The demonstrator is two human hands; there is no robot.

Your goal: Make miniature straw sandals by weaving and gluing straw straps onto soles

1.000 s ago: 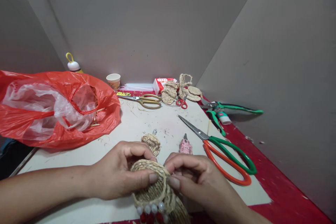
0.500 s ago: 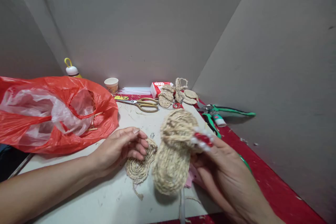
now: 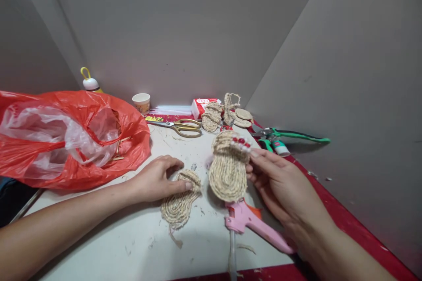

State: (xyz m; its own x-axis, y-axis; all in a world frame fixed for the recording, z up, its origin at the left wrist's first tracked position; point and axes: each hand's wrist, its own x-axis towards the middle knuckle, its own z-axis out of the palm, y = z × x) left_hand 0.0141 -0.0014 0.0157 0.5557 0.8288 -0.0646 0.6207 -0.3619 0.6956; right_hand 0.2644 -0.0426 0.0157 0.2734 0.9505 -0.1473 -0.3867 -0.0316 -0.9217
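My right hand (image 3: 278, 182) pinches a small woven straw slipper (image 3: 228, 178) by its right edge, held above the table with the sole's inner face towards me. Red and white beads (image 3: 241, 142) sit on the right part of its strap. A second straw slipper (image 3: 178, 208) lies on the table, a loose strand trailing from its heel. My left hand (image 3: 165, 178) has its thumb over that slipper's strap and its fingers curled at the far left edge, gripping it. Below the raised slipper lies a pink glue gun (image 3: 242, 219) with a clear glue stick (image 3: 233, 250).
A red plastic bag (image 3: 135, 140) fills the left side. Behind are a paper cup (image 3: 141, 104), gold-handled scissors (image 3: 186, 128), a tissue pack (image 3: 199, 107) and more straw slippers (image 3: 211, 116). Green-handled shears (image 3: 296, 135) lie at the right wall, near a small white-and-green bottle (image 3: 280, 148).
My right hand has moved the beaded slipper up and slightly right, uncovering the glue gun. My left thumb has come down onto the other slipper.
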